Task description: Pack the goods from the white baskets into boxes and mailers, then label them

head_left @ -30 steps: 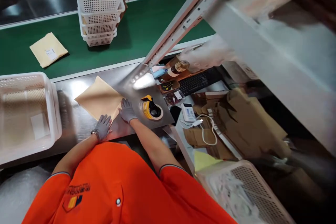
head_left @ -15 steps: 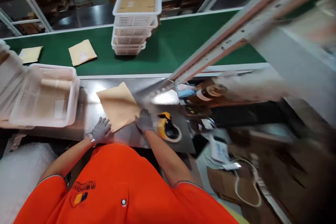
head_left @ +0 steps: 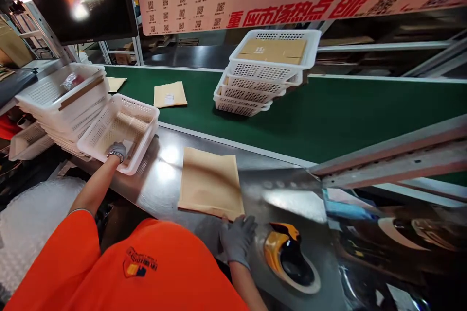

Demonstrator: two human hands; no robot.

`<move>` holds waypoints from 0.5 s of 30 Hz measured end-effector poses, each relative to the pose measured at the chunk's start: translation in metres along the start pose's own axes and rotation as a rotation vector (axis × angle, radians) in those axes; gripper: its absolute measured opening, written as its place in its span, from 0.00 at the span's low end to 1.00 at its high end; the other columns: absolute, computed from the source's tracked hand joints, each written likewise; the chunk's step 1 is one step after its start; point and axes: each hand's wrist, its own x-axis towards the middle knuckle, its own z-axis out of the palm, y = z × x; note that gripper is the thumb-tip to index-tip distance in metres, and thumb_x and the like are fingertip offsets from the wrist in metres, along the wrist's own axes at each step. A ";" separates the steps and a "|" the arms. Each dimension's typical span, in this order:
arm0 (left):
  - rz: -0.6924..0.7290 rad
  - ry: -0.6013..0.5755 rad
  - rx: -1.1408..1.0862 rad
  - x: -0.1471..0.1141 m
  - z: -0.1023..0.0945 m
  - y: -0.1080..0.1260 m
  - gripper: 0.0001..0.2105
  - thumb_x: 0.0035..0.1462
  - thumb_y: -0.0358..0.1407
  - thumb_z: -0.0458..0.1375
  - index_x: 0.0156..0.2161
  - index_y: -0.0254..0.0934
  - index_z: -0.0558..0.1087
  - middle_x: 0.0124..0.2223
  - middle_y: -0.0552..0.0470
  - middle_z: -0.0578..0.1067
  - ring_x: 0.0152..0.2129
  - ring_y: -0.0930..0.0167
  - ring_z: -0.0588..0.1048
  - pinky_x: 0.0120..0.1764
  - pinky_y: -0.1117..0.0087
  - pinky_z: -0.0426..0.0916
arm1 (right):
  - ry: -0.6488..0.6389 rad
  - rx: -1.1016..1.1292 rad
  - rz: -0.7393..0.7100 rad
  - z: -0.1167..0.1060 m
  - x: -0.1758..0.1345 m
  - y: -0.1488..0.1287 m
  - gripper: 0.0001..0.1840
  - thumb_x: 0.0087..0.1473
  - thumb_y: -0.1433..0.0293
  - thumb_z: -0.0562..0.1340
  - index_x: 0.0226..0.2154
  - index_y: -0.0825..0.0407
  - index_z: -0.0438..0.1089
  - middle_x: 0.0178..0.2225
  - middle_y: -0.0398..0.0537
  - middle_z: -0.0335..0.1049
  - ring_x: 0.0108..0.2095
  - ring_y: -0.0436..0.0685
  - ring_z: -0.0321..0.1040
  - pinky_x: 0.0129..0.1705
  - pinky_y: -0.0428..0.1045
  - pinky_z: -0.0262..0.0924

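Now left hand (head_left: 116, 150) fingers grip the basket (head_left: 146, 142) rim; right hand (head_left: 237, 240) lies flat, touching the envelope (head_left: 210, 183).

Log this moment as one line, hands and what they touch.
left hand: reaching into white basket | right hand: on padded envelope corner | tape dispenser: beside right hand

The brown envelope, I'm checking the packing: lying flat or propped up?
Flat: the brown envelope lies on the steel table, right hand touching its near edge.
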 end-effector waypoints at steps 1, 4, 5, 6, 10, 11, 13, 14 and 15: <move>-0.025 -0.022 0.008 0.001 0.003 0.000 0.31 0.53 0.44 0.79 0.54 0.21 0.81 0.51 0.19 0.84 0.53 0.40 0.84 0.54 0.45 0.81 | 0.009 0.019 0.000 0.000 -0.002 -0.002 0.55 0.65 0.46 0.45 0.77 0.70 0.60 0.80 0.88 0.47 0.82 0.88 0.45 0.76 0.80 0.50; -0.082 -0.068 0.001 0.004 0.006 0.001 0.30 0.50 0.41 0.80 0.53 0.23 0.82 0.52 0.19 0.84 0.53 0.40 0.85 0.55 0.47 0.81 | 0.007 0.050 0.015 -0.001 -0.006 -0.009 0.56 0.64 0.45 0.45 0.78 0.68 0.59 0.81 0.85 0.46 0.83 0.86 0.44 0.77 0.80 0.50; -0.095 -0.079 -0.009 0.004 0.005 0.001 0.28 0.52 0.41 0.79 0.53 0.24 0.82 0.52 0.21 0.85 0.53 0.42 0.86 0.56 0.48 0.81 | -0.003 0.054 0.015 -0.002 -0.007 -0.011 0.57 0.64 0.44 0.45 0.78 0.70 0.59 0.81 0.85 0.45 0.83 0.87 0.43 0.78 0.79 0.49; -0.108 -0.087 -0.020 0.004 0.003 0.000 0.26 0.56 0.41 0.77 0.54 0.25 0.82 0.52 0.24 0.85 0.53 0.45 0.86 0.56 0.48 0.81 | -0.011 0.059 0.015 -0.002 -0.007 -0.013 0.59 0.64 0.43 0.43 0.77 0.73 0.59 0.81 0.87 0.44 0.83 0.88 0.42 0.79 0.79 0.48; -0.119 -0.076 -0.077 -0.001 -0.007 -0.002 0.19 0.63 0.33 0.71 0.56 0.26 0.80 0.52 0.29 0.86 0.51 0.53 0.86 0.55 0.54 0.80 | 0.003 0.123 0.028 -0.008 -0.008 -0.016 0.60 0.62 0.39 0.43 0.75 0.68 0.64 0.80 0.85 0.46 0.83 0.89 0.43 0.77 0.81 0.50; -0.106 -0.060 -0.096 -0.003 -0.010 -0.001 0.19 0.61 0.30 0.70 0.56 0.25 0.80 0.51 0.28 0.86 0.51 0.52 0.86 0.54 0.56 0.79 | 0.005 0.150 0.036 -0.012 -0.007 -0.017 0.58 0.62 0.39 0.44 0.75 0.66 0.65 0.80 0.83 0.48 0.82 0.88 0.44 0.77 0.81 0.51; -0.062 -0.024 -0.145 -0.005 -0.014 0.005 0.20 0.61 0.28 0.68 0.58 0.23 0.79 0.50 0.27 0.86 0.52 0.53 0.86 0.53 0.60 0.78 | -0.030 0.221 0.045 -0.022 -0.005 -0.021 0.56 0.62 0.40 0.47 0.73 0.64 0.68 0.78 0.81 0.56 0.80 0.87 0.52 0.77 0.79 0.55; -0.035 -0.008 -0.166 -0.006 -0.016 0.011 0.21 0.63 0.29 0.66 0.61 0.25 0.78 0.50 0.31 0.86 0.51 0.56 0.85 0.53 0.62 0.77 | -0.063 0.271 0.052 -0.028 -0.003 -0.026 0.54 0.63 0.41 0.48 0.72 0.63 0.70 0.76 0.79 0.62 0.78 0.85 0.58 0.76 0.77 0.58; -0.001 0.012 -0.200 -0.008 -0.015 0.019 0.22 0.66 0.30 0.64 0.64 0.28 0.76 0.50 0.35 0.86 0.50 0.59 0.85 0.53 0.64 0.77 | -0.102 0.331 0.056 -0.034 -0.001 -0.033 0.51 0.64 0.41 0.49 0.70 0.61 0.73 0.72 0.76 0.69 0.75 0.83 0.65 0.75 0.74 0.63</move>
